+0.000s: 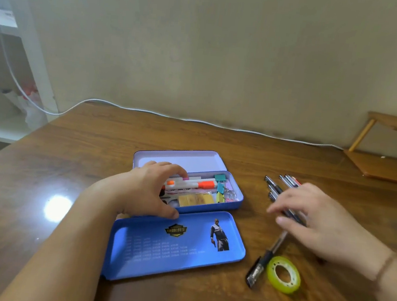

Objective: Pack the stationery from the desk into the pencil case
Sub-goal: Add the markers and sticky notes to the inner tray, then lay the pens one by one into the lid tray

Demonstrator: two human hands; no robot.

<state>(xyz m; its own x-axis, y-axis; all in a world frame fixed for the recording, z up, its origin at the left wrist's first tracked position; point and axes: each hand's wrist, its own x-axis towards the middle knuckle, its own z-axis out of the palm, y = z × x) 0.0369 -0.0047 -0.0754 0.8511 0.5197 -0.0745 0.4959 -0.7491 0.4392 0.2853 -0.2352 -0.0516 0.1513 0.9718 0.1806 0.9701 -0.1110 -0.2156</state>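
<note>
The blue tin pencil case (211, 209) lies open mid-desk, one lid (179, 159) flat behind it and another lid (181, 259) flat in front. Inside are white markers with orange caps (198, 184), coloured binder clips (220, 178) and yellow erasers (196, 200). My left hand (144, 188) grips the case's left end, thumb on the near rim, fingers arched over the markers. My right hand (320, 219) lies with straight fingers on a bunch of pens (277, 185) right of the case. A black pen (264, 260) and a yellow-green tape roll (283, 274) lie nearer me.
A white cable (195, 120) runs along the wall at the back of the wooden desk. A wooden stand (387, 165) sits at the back right. White shelving (4, 81) stands beyond the desk's left edge.
</note>
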